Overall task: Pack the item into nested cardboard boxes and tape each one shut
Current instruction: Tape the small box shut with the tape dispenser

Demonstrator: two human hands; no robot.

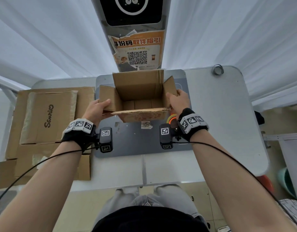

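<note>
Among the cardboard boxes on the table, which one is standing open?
The box at the table's middle, gripped by left hand and right hand; the Sanrio box and others on the left lie flattened.

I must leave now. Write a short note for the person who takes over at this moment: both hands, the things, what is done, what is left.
Left hand: grips the left flap of the open cardboard box.
Right hand: grips the right flap.
The box stands on the dark mat, all flaps up; inside, only bare cardboard shows.
Flattened cardboard boxes lie to the left. An orange tape roll sits beside the box under the right wrist, a clear one at the far right corner.
Done: box opened. Left: packing, taping, nesting.
</note>
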